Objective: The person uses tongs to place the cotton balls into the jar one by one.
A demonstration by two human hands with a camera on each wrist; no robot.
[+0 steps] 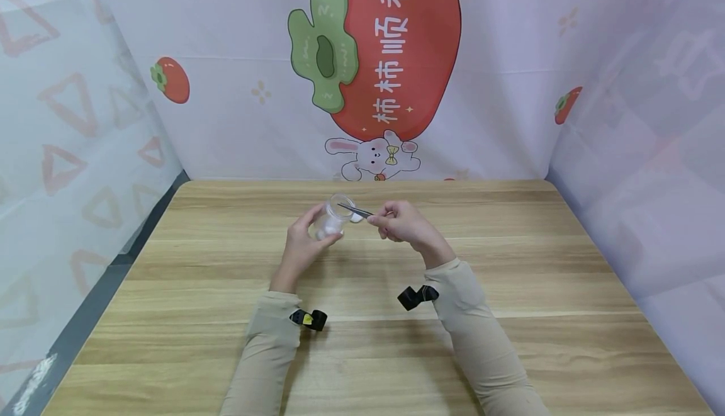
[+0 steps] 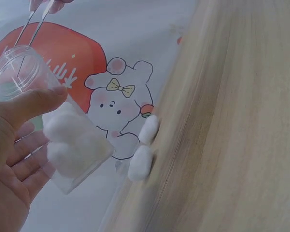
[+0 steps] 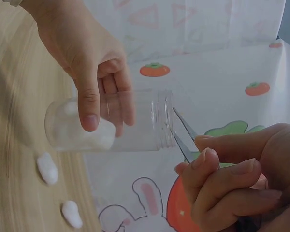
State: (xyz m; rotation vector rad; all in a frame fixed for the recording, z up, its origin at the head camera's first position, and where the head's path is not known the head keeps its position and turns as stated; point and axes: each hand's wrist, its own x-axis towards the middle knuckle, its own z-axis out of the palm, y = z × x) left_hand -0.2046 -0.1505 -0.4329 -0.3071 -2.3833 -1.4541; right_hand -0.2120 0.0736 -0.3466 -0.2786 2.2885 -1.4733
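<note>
My left hand (image 1: 300, 246) grips a clear jar (image 3: 140, 121) around its side, fingers on one side and thumb on the other. The jar is tilted, its threaded mouth uncovered, with several white cotton balls (image 2: 70, 140) gathered toward its base. In my right hand (image 1: 404, 222) I pinch metal tweezers (image 1: 358, 211), their two prongs spread apart. The tips reach into the jar mouth in the left wrist view, with nothing visible between them. Two cotton balls lie on the table beyond the jar, one cotton ball (image 2: 141, 163) beside another cotton ball (image 2: 148, 129).
The wooden table (image 1: 362, 353) stretches around both forearms. A printed backdrop cloth (image 1: 226, 120) hangs along its far edge, and more cloth lines the left and right sides. Black devices are strapped at both wrists, one wrist device (image 1: 418, 297) on the right.
</note>
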